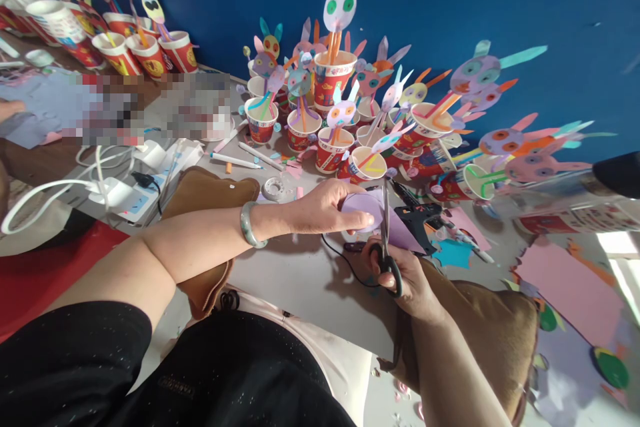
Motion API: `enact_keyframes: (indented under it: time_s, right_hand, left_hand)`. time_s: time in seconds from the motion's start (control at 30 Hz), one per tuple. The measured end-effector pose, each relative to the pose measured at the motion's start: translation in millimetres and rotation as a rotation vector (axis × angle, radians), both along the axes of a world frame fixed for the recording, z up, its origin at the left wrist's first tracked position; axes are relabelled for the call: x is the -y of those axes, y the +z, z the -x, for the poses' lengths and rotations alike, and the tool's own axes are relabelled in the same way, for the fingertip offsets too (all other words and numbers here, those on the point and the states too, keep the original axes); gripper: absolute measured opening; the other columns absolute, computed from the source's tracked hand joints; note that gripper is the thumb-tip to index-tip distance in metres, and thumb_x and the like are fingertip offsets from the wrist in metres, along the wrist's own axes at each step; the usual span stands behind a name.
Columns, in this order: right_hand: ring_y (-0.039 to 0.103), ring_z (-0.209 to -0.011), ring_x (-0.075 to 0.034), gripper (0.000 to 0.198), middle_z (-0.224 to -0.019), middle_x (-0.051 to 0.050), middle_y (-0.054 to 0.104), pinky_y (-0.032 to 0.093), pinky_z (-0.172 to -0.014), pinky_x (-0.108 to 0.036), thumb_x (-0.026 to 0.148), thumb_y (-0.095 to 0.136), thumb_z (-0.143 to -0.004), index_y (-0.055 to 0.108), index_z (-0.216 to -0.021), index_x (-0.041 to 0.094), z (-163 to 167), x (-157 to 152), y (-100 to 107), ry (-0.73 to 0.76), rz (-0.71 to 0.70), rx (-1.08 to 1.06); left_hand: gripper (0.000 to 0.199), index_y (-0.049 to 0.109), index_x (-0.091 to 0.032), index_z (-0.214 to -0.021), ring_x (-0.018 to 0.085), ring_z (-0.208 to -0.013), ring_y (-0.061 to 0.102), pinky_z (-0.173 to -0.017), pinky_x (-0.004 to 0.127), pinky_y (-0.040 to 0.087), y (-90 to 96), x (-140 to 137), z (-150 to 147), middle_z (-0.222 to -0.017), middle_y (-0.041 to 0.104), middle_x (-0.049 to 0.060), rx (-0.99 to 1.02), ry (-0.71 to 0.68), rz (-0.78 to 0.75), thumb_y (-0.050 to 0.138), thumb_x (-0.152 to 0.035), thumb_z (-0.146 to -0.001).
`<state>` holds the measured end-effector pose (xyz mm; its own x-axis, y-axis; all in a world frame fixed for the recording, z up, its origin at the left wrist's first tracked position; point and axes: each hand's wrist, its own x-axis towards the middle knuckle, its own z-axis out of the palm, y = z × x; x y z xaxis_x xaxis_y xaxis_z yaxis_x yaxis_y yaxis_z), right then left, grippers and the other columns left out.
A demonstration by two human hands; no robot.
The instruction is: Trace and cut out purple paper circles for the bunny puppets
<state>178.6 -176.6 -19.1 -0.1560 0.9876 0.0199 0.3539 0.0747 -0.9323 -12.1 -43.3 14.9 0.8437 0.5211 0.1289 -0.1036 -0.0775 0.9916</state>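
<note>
Item 1: purple paper (361,205), dial centre for this list, raised over the bench (300,290); a rounded outline shows on it, drawn or a second layer, cannot tell.

Item 2: your left hand (327,208), at 9 o'clock, pinching the paper, thumb on top, fingers mostly hidden beneath.

Item 3: your right hand (409,283), at 5 o'clock, closed round the handles of the scissors (385,255). Blades point towards 12 o'clock, at the paper; their opening cannot be told.

Item 4: black glue gun, by its shape (419,217), at 3 o'clock, just beyond the purple flap. Best kept clear of the blades.

Item 5: paper cups with rabbit faces, including a tall one (334,83), from 11 to 2 o'clock. Mind the tips on that side.

Handling notes: cut with short, even strokes. Let your left hand turn the paper into the blades, your right holding its line. Regrip before your thumb nears the cut. Support the flap, lest it drag or tear.
</note>
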Motion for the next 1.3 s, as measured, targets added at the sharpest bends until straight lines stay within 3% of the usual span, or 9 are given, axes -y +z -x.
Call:
enact_keyframes:
  time_s: [0.9, 1.3]
  right_hand:
    - [0.039, -0.065, -0.017, 0.065, -0.066, -0.002, 0.047, 0.033, -0.058, -0.032, 0.084, 0.054, -0.076, 0.045, -0.062, 0.021, -0.9, -0.6, -2.2, -0.008, -0.036, 0.009]
    - [0.037, -0.063, -0.016, 0.065, -0.063, 0.000, 0.045, 0.033, -0.060, -0.032, 0.084, 0.054, -0.075, 0.045, -0.063, 0.021, 1.5, -1.9, -1.4, 0.014, -0.007, -0.017]
  left_hand:
    - [0.020, 0.060, -0.013, -0.077, 0.007, -0.057, 0.054, -0.055, 0.019, 0.048, -5.7, -1.0, -3.6, -0.062, 0.058, -0.001, 0.073, 0.021, 0.078, 0.063, -0.032, -0.082]
    - [0.021, 0.059, -0.014, -0.075, 0.008, -0.059, 0.057, -0.056, 0.019, 0.046, -3.8, -0.4, -1.6, -0.065, 0.060, 0.000, 0.004, -0.004, 0.003, 0.062, -0.033, -0.082]
